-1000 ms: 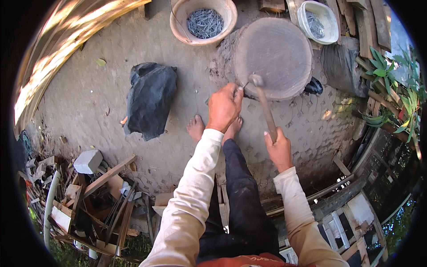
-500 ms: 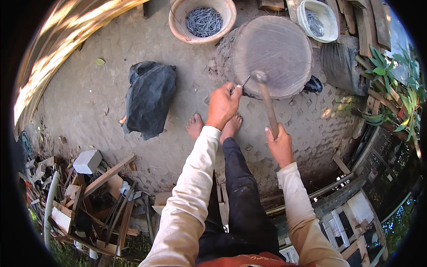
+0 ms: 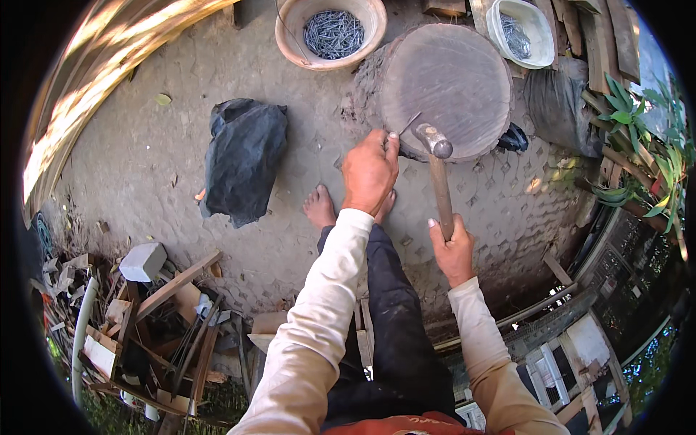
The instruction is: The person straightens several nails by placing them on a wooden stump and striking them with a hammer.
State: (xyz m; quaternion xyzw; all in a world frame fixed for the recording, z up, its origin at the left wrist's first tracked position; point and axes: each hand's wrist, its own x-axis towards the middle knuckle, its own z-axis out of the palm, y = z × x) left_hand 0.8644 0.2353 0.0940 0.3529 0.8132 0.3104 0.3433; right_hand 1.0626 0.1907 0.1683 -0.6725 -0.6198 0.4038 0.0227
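My left hand (image 3: 368, 170) is closed at the near edge of a round wood stump (image 3: 464, 80). A thin nail (image 3: 411, 122) is pinched between its thumb and fingers and points out over the stump's flat top. My right hand (image 3: 455, 250) is wrapped round the wooden handle of a hammer (image 3: 439, 181). The hammer's metal head is just right of the nail, apart from it in the picture, above the stump's near part. The nail's end inside my left fingers is hidden.
Beyond the stump, a clay bowl (image 3: 375, 32) and a white plastic tub (image 3: 544, 32) hold many nails. A black plastic sheet (image 3: 243, 163) lies on the ground at left. Scrap wood (image 3: 177, 286) is piled lower left; planks and plants (image 3: 663, 167) line the right.
The hammer head, blurred before, now shows sharply and looks larger, a little lower and further right. The nail has shifted slightly up and right with my left hand.
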